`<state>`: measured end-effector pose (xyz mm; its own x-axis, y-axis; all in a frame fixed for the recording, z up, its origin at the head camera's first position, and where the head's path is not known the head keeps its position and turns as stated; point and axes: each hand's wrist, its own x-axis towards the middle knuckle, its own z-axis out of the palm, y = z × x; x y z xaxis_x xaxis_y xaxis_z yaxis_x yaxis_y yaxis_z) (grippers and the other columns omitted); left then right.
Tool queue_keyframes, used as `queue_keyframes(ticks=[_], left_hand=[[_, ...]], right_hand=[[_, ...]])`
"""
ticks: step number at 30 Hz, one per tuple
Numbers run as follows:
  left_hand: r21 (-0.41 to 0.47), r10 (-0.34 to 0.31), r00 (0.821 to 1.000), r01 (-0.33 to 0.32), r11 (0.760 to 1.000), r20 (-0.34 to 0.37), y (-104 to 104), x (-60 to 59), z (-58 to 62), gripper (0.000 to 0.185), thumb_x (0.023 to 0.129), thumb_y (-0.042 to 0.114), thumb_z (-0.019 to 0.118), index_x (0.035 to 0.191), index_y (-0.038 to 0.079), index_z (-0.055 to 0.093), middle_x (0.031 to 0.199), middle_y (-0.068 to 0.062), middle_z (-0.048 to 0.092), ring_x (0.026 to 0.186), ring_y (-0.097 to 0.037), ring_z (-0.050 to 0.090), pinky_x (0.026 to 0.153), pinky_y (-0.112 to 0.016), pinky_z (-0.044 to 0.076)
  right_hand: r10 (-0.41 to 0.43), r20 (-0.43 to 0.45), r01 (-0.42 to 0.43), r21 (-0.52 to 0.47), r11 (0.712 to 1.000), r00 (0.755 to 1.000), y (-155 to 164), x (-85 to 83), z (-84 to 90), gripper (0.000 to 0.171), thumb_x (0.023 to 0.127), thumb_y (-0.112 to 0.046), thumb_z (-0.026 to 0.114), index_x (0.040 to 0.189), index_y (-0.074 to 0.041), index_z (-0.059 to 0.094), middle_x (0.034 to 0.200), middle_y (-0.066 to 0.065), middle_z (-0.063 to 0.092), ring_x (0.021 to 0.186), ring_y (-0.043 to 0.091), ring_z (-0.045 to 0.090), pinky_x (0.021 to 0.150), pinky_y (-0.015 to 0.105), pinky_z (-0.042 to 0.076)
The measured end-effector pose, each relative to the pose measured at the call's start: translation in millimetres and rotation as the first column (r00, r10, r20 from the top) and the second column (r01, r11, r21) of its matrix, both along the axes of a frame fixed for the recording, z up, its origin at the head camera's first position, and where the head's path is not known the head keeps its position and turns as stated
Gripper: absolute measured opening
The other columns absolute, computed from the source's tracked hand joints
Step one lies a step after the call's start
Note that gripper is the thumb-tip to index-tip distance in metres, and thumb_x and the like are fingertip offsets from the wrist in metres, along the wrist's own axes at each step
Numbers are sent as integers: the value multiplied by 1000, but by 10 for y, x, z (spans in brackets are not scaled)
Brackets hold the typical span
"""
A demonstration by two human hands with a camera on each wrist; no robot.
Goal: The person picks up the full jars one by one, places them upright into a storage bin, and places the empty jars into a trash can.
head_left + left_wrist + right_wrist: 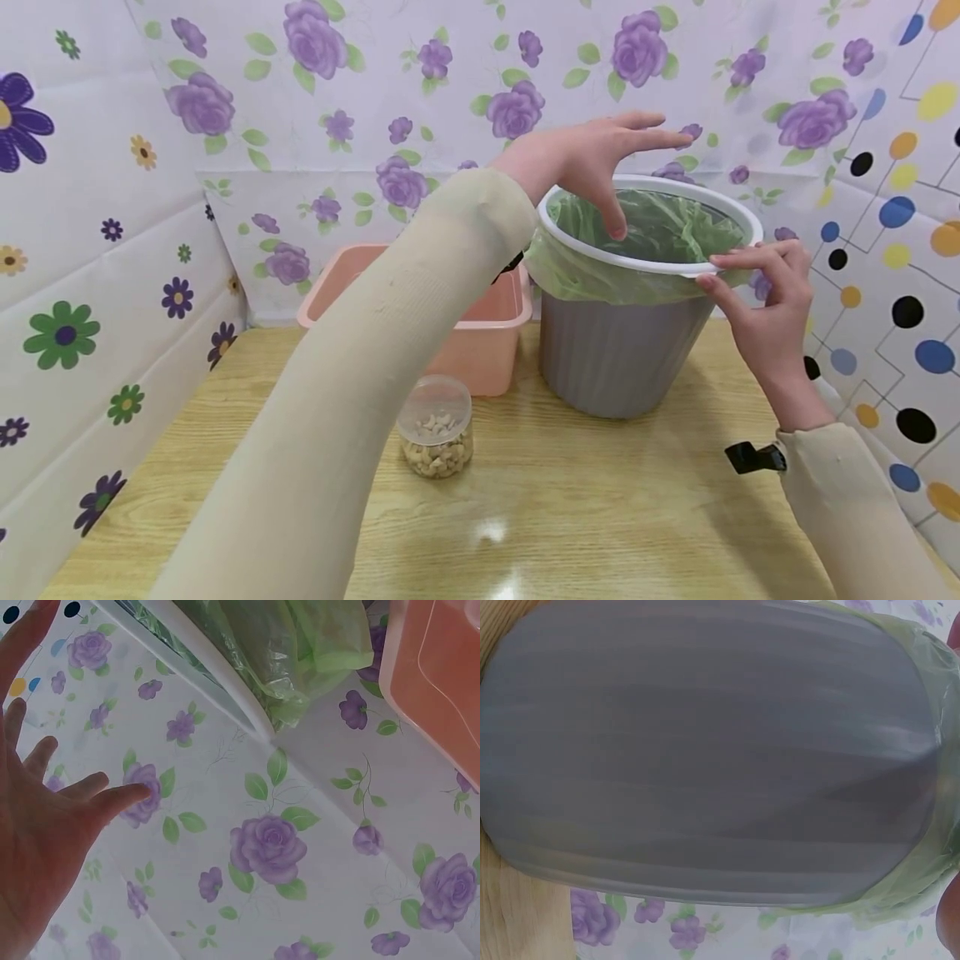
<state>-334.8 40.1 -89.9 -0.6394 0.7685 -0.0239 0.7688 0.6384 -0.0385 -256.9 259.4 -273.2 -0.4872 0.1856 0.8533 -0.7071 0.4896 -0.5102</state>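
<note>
A grey trash bin [615,358] stands at the right, lined with a thin green plastic bag [585,279] whose edge is folded down outside. A white ring [637,264] sits around the bin's mouth over the bag. With thumb and fingers my right hand [776,312] pinches the ring at its near right side. My left hand [596,158] is held above the bin's left side, fingers spread and holding nothing. In the left wrist view that hand [45,832] shows apart from the ring [217,667]. The bin's ribbed wall [705,750] fills the right wrist view.
Left of the bin stands a pink plastic basin [480,354], partly hidden behind my left arm. In front of it is a clear lidded jar [437,442] of cashew-like nuts. Flower-patterned sheeting [450,100] hangs behind the wooden table [585,517].
</note>
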Motion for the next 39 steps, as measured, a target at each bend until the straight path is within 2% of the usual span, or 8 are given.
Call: queue_keyframes(ticks=[6, 10, 18, 22, 27, 32, 35, 39], left_hand=[[17, -6, 1000, 6, 1000, 10, -20, 32, 16, 111, 79, 40, 82, 157, 46, 2, 167, 8, -15, 156, -13, -6, 125, -38, 23], [26, 12, 1000, -12, 1000, 18, -46, 55, 22, 110, 80, 40, 81, 156, 48, 1, 167, 9, -16, 156, -13, -8, 125, -38, 22], [58, 10, 1000, -9, 998, -3, -192, 4, 59, 108, 80, 43, 80, 158, 43, 5, 168, 8, -10, 156, -13, -6, 127, -38, 18], [111, -22, 1000, 22, 994, -7, -398, -8, 53, 106, 82, 39, 80, 159, 39, 7, 169, 8, 1, 156, -12, 4, 126, -37, 20], [183, -36, 999, 39, 982, -22, -790, 10, 4, 98, 86, 38, 76, 159, 36, 11, 168, 7, 10, 155, -13, 10, 126, -40, 19], [224, -39, 999, 44, 974, -29, -1190, 58, -112, 93, 88, 37, 73, 159, 34, 14, 167, 7, 14, 155, -15, 10, 127, -46, 17], [238, -39, 999, 43, 970, -23, -1378, 80, -190, 91, 88, 34, 73, 159, 34, 16, 166, 6, 17, 155, -16, 14, 125, -48, 21], [266, -27, 999, 31, 964, -20, -1568, 102, -287, 89, 89, 28, 73, 159, 32, 18, 166, 2, 18, 153, -20, 20, 122, -49, 27]], right_hand=[[-12, 25, 13, -15, 1000, 1000, -11, 4, 0, 32, 83, -15, 80, 102, 8, 70, 97, -26, 49, 106, -1, 40, 91, 22, 25], [-12, 38, 13, -24, 1000, 999, -6, -2, -5, 31, 83, -15, 80, 103, 7, 70, 97, -25, 49, 106, 0, 40, 91, 21, 25], [-8, 16, 9, -24, 1000, 1000, 30, -24, -16, 33, 82, -16, 81, 101, 9, 70, 98, -25, 50, 107, 0, 41, 91, 22, 26], [4, -4, -4, -14, 1000, 1000, 36, -32, -21, 33, 81, -16, 82, 100, 9, 70, 99, -25, 52, 106, 1, 42, 91, 21, 27], [18, -2, -18, -1, 1000, 1000, 43, -58, -21, 32, 82, -14, 81, 101, 9, 70, 101, -25, 53, 107, 1, 43, 90, 20, 28], [52, 7, -52, -7, 999, 999, 55, -83, -27, 29, 83, -9, 79, 103, 10, 69, 102, -22, 53, 109, 3, 46, 85, 17, 35], [72, 11, -72, -17, 997, 997, 71, -93, -32, 28, 83, -6, 78, 103, 11, 69, 104, -20, 54, 110, 5, 48, 81, 15, 37], [102, 8, -102, -41, 994, 995, 103, -103, -37, 26, 83, -1, 76, 104, 12, 68, 105, -16, 55, 112, 8, 49, 84, 14, 41]])
